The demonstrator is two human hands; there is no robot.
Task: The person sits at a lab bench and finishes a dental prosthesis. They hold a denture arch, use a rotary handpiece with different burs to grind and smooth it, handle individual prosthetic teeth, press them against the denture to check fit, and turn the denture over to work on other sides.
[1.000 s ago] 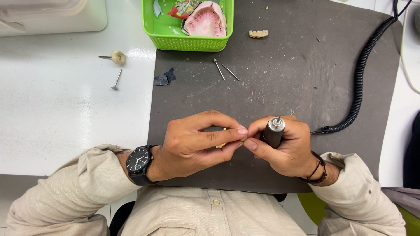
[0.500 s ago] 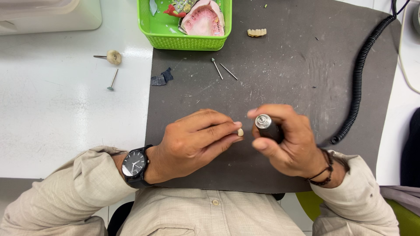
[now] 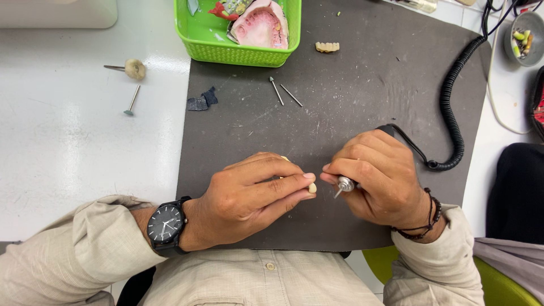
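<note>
My left hand pinches a small cream artificial tooth between thumb and fingertips over the dark grey mat. My right hand grips a rotary handpiece, its metal nose and thin bur pointing left and down, a short gap from the tooth. A black coiled cord runs from the handpiece up toward the back right. A black wristwatch sits on my left wrist.
A green basket at the back holds a pink denture model. A strip of cream teeth, two loose burs and dark scraps lie on the mat. Two polishing tools rest on the white table at left. A small bowl stands back right.
My right hand has turned the handpiece so that its bur now points at the tooth instead of up at the camera. My left hand keeps its pinch on the tooth.
</note>
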